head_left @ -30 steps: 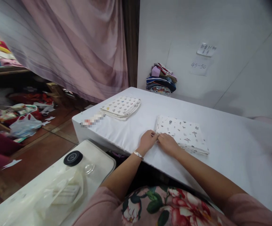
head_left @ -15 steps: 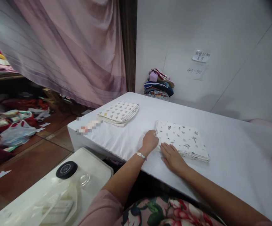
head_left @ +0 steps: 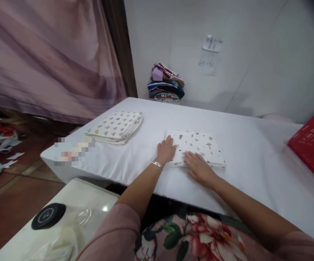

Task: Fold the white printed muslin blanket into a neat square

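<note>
Where hands (head_left: 183, 158) rest, white folded cloth (head_left: 193, 146), scattered grey print

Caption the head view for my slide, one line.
Left hand and right hand rest on a folded printed cloth atop a white table.

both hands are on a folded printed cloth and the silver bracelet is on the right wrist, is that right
Not quite: the head view shows the silver bracelet on the left wrist. The left hand and right hand are both on a folded printed cloth.
</note>
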The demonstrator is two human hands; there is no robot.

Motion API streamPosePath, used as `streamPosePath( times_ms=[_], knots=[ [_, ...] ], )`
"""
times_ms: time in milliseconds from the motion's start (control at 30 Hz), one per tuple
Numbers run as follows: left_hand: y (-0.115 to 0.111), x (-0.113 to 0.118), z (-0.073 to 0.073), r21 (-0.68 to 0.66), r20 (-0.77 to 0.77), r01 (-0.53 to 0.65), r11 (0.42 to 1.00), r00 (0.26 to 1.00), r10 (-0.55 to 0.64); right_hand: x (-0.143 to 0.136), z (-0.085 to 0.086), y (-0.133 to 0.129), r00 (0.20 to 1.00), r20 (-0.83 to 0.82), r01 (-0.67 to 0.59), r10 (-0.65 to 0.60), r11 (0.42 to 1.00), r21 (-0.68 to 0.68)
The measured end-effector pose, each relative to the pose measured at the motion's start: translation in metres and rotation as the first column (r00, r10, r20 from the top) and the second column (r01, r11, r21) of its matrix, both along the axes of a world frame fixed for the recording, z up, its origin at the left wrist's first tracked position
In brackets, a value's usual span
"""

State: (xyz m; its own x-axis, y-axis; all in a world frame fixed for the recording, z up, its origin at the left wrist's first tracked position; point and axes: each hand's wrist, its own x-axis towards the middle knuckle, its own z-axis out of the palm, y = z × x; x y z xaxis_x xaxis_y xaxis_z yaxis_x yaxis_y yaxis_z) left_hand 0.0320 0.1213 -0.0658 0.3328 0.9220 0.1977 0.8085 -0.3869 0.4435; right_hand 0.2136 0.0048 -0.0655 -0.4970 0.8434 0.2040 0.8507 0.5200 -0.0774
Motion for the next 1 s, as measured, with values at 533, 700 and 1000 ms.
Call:
streamPosePath(
  times_ms=[533, 700, 1000],
  knots=[
    [-0.003, 0.001, 0.009, -0.025, -0.029, 0.022, 0.999, 0.999, -0.022, 0.095, -0.011, -0.054, 0.956, -0.014, 0.292, -0.291, 0.953, 0.076],
    [-0.001, 0.002, 0.005, -0.004, -0.075, 0.018, 1.000, 0.997, -0.018, 0.110, -0.012, -0.069, 0.908, -0.168, 0.394, -0.385, 0.919, 0.026],
    [-0.001, 0.004, 0.009, 0.027, -0.230, -0.008, 1.000, 0.973, 0.014, 0.110, 0.012, -0.042, 0.467, -0.667, 0.600, -0.580, 0.762, -0.243]
  ],
)
